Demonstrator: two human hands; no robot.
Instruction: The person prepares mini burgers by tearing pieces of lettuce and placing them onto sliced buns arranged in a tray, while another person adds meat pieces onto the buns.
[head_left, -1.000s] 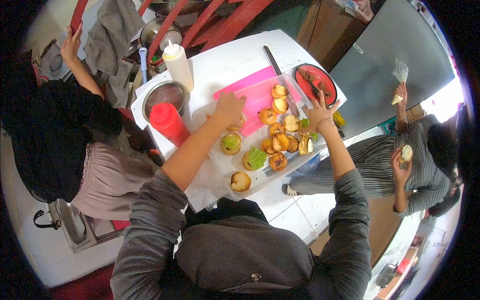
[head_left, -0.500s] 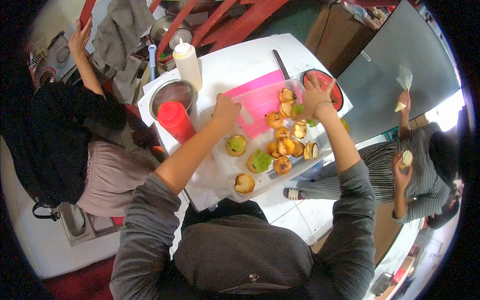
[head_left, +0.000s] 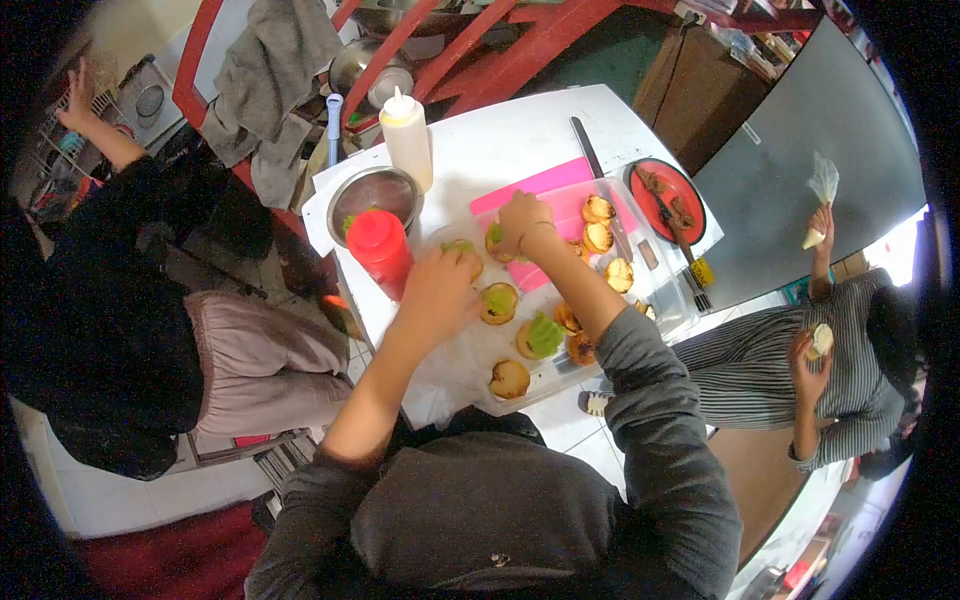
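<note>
My left hand (head_left: pixel 436 292) is blurred. Its bent fingers reach over a bun half topped with lettuce (head_left: pixel 459 247) near the left end of the clear plastic tub (head_left: pixel 600 372). To its right, my right hand (head_left: pixel 524 222) points downward with curled fingers around the side of another lettuce-topped bun (head_left: pixel 496 242), partly hiding it. Two more buns with lettuce (head_left: pixel 541 335) and a plain bun half (head_left: pixel 510 379) lie closer to me. Several browned bun halves (head_left: pixel 598 238) sit in the tub's right part, some behind my right forearm.
A red squeeze bottle (head_left: pixel 380 255), a metal bowl (head_left: pixel 374 190) and a white squeeze bottle (head_left: pixel 406 140) stand left. A knife (head_left: pixel 585 145), a pink board (head_left: pixel 530 185) and a red plate (head_left: pixel 680 190) lie behind. One person (head_left: pixel 100 300) stands left; another (head_left: pixel 780 365), right, holds a piping bag.
My right hand has moved left from the tub's right side, with lettuce now beside it. My left hand has come slightly nearer to me. The left person's raised arm has shifted left.
</note>
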